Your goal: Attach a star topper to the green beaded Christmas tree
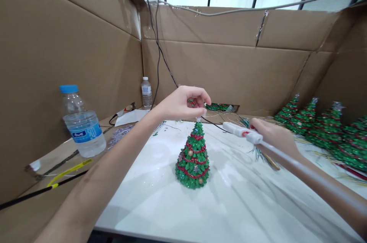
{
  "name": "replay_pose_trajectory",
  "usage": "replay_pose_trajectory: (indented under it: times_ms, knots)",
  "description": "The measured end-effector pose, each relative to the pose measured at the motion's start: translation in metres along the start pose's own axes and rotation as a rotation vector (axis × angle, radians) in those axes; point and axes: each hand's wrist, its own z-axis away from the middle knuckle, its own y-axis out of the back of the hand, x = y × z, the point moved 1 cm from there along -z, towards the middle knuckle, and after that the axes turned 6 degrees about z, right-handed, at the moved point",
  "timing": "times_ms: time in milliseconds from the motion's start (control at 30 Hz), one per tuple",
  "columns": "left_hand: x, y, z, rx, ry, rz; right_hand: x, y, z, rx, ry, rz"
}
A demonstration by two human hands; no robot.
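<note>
A small green Christmas tree [192, 162] with red garlands and gold balls stands upright on the white tabletop. My left hand [189, 101] hovers just over its clear star [198, 119], fingers curved and thumb apart from the forefinger. A bit of red and green shows through between those fingers; I cannot tell what it belongs to. Over to the right, my right hand [275, 138] is down at a bundle of green and silvery strands [259, 154]. A white connector [242, 132] on a white cord crosses in front of it and hides its fingertips.
More decorated trees [323, 128] line the right side. On the left are a blue-capped water bottle [86, 130], a smaller bottle [146, 92] and a yellow tie [70, 170]. Cardboard walls [218, 59] surround the table, and dark cables [157, 44] hang at the back.
</note>
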Motion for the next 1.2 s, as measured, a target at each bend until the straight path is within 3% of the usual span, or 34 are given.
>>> replay_pose_trajectory:
  times_ms: [200,467,700,767,867,933,1033,1100,1200]
  knots:
    - [0.002,-0.001,0.000,0.004,0.013,-0.011,-0.013,-0.051,-0.004,-0.149,0.210,0.064]
    - [0.003,0.002,0.000,-0.023,0.049,-0.077,-0.037,-0.088,-0.017,-0.430,0.152,-0.109]
    - [0.008,0.001,0.000,-0.035,0.041,-0.143,-0.041,-0.100,-0.026,-0.438,0.101,-0.232]
    - [0.009,0.000,-0.001,-0.030,0.039,-0.154,-0.041,-0.090,-0.031,-0.408,0.091,-0.280]
    - [0.010,-0.001,-0.001,-0.024,0.032,-0.175,-0.046,-0.052,-0.041,-0.281,0.062,-0.405]
    - [0.010,-0.002,-0.001,-0.019,0.024,-0.184,-0.054,-0.017,-0.047,-0.146,0.013,-0.749]
    - [0.010,-0.003,-0.001,-0.004,0.022,-0.188,-0.071,0.032,-0.053,-0.083,0.049,-1.102]
    - [0.010,-0.003,-0.001,0.011,0.027,-0.192,-0.081,0.052,-0.056,-0.053,0.092,-1.184]
    - [0.010,-0.002,-0.001,0.017,0.024,-0.169,-0.090,0.063,-0.060,-0.051,0.106,-1.190]
